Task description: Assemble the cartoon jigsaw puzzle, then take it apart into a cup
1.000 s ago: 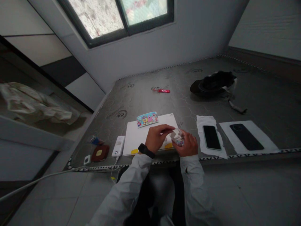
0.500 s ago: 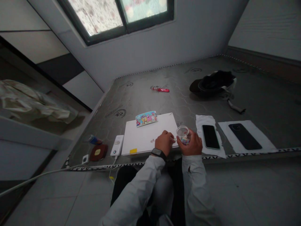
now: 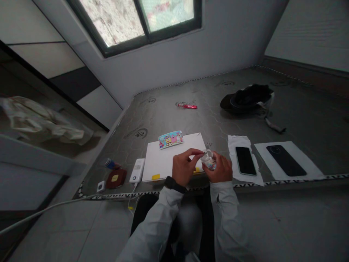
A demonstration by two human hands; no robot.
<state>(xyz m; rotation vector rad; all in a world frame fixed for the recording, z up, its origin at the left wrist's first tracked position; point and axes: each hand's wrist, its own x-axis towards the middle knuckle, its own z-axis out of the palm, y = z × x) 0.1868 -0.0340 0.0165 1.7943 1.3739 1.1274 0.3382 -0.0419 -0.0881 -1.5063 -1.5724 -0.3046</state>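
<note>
My right hand (image 3: pixel 222 168) is wrapped around a small clear jar (image 3: pixel 208 156) and keeps it tilted to the left. Tiny multicoloured pieces lie in the bottom of it. At the jar's mouth, my left hand (image 3: pixel 185 166) has thumb and forefinger pinched together; what is between the fingertips is too small to make out. Both hands are over the right front part of a flat white box (image 3: pixel 160 160). A colourful cartoon card (image 3: pixel 171 140) rests on the box's back edge.
To the right, a phone (image 3: pixel 245 160) and a dark phone-shaped item (image 3: pixel 286 160) lie on white paper. A white power bank (image 3: pixel 137 170), brown case (image 3: pixel 116 178) and blue-capped item (image 3: pixel 110 163) sit left. Farther back are a red packet (image 3: pixel 187 106) and black cap (image 3: pixel 245 99).
My left hand has risen from beside the jar to its rim, fingers pinched. The jar, upright before, now leans left in my right hand. The view has shifted slightly.
</note>
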